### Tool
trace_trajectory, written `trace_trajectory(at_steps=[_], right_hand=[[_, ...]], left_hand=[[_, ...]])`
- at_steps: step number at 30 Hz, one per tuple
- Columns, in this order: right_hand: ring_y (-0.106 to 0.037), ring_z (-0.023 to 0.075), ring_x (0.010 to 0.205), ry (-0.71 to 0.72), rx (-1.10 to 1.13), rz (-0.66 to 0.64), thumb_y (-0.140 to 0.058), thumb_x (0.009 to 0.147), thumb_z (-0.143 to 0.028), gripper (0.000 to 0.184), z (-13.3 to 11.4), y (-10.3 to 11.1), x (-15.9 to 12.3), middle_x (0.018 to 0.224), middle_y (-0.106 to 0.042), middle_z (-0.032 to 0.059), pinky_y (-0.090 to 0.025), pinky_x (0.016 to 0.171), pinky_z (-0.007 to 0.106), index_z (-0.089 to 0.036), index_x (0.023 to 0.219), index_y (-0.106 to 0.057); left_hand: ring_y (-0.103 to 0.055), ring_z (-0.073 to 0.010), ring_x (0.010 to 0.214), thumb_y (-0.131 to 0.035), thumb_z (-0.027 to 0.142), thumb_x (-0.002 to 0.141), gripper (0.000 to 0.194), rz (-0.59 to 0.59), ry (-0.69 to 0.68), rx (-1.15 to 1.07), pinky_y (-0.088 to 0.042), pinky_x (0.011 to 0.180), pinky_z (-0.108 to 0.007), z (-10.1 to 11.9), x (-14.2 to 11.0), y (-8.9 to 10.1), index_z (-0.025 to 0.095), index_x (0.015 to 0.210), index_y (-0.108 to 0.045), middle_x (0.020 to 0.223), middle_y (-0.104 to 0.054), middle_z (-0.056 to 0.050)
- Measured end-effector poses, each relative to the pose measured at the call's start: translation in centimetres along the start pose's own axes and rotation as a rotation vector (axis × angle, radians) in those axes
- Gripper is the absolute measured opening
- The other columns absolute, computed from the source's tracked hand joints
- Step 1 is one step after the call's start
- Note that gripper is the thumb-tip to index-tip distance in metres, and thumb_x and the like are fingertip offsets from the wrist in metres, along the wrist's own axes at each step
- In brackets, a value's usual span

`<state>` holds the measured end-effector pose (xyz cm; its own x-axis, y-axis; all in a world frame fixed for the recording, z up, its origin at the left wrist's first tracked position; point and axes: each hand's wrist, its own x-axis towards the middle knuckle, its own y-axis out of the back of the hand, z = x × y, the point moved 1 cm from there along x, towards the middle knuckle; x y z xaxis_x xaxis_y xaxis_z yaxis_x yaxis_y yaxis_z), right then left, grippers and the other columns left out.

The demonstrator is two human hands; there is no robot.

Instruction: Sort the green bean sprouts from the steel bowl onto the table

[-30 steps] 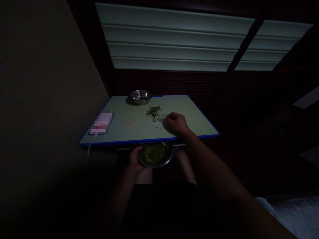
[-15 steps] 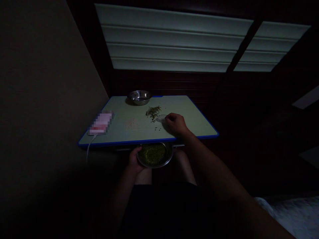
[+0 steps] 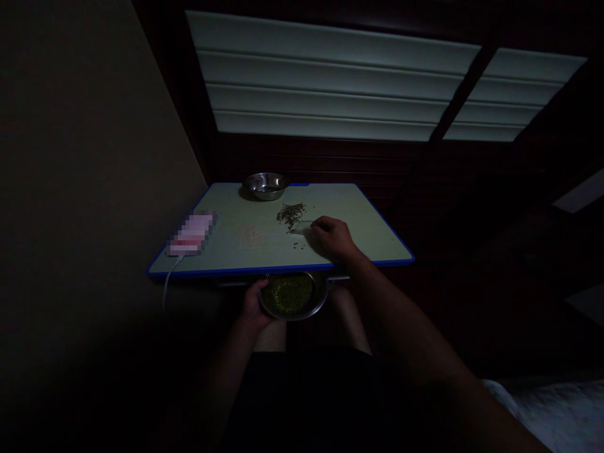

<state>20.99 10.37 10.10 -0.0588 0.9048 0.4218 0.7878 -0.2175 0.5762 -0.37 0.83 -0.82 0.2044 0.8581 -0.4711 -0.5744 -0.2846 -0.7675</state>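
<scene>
My left hand (image 3: 255, 306) grips the left rim of a metal bowl (image 3: 321, 302), which sits just below the table's front edge. Green beans (image 3: 291, 294), probably mung beans by their look, cover its bottom. Over the tabletop, my right hand (image 3: 334, 235) pinches a thin, clear plastic scraper-like piece (image 3: 304, 227). Its far end is at the near side of a loose pile of brownish-green beans (image 3: 290, 214). A few single beans (image 3: 299, 245) lie closer to the front edge. To the left is a patch of pale small grains (image 3: 250, 236), too dim to name.
A second metal bowl (image 3: 265, 187) stands at the back left of the blue-edged table (image 3: 368, 220). A blurred-out phone-like object (image 3: 192, 233) with a white cable (image 3: 166, 290) lies at the left edge. Behind rises a dark wooden cabinet with pale slatted panels (image 3: 325, 82).
The clear plastic piece has tilted or shifted slightly in my right hand. My left hand and the bowl keep their place; the whole view has moved a little.
</scene>
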Motion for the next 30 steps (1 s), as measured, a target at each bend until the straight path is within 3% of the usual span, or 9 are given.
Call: trace_trajectory(at_steps=[15, 30], right_hand=[[-0.068, 0.0188, 0.094, -0.009, 0.027, -0.022, -0.060, 0.085, -0.027, 0.023, 0.11, -0.37, -0.01, 0.103, -0.075, 0.0083, -0.049, 0.089, 0.032, -0.020, 0.100, -0.075], [-0.065, 0.0162, 0.084, 0.019, 0.003, -0.036, -0.057, 0.084, -0.028, 0.021, -0.12, -0.06, -0.08, 0.092, -0.075, 0.0043, -0.048, 0.082, 0.029, -0.020, 0.092, -0.075]], left_hand=[[-0.073, -0.0282, 0.078, -0.058, 0.020, 0.072, 0.020, 0.011, 0.015, 0.012, -0.053, 0.088, -0.049, 0.01, -0.42, -0.42, 0.015, 0.087, -0.071, 0.078, -0.077, -0.009], [-0.071, -0.0325, 0.092, -0.058, 0.020, 0.071, 0.030, -0.052, 0.026, -0.012, -0.047, 0.096, -0.052, 0.04, -0.23, -0.11, 0.013, 0.096, -0.071, 0.084, -0.078, -0.012]])
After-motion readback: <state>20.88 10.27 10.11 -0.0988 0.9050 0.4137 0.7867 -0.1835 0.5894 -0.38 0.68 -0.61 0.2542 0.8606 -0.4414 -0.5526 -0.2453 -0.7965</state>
